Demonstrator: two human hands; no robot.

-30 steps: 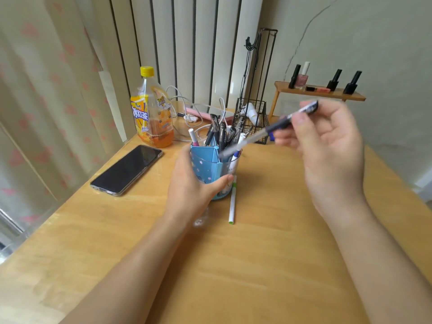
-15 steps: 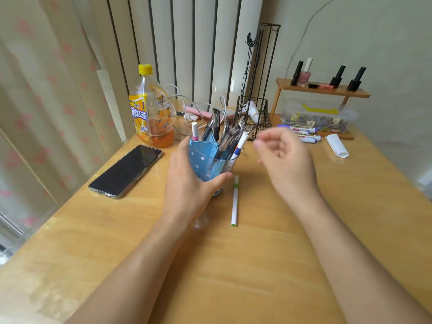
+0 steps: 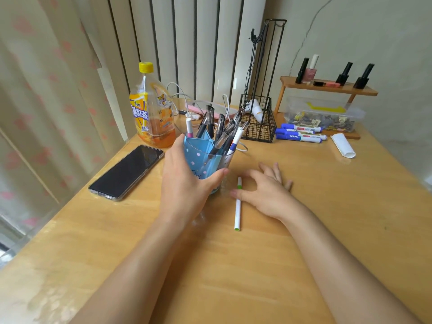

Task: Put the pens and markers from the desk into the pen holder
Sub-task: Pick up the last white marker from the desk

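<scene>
My right hand [image 3: 266, 192] drops to the white pen [image 3: 238, 202] on the counter [image 3: 327, 230], the previous pen now in the pen holder [image 3: 205, 160].

Thumb and forefinger close on the pen, not yet lifted; my left hand [image 3: 184, 183] grips the holder. Three blue markers [image 3: 299, 134] wait beyond, with bare wood all around.
</scene>
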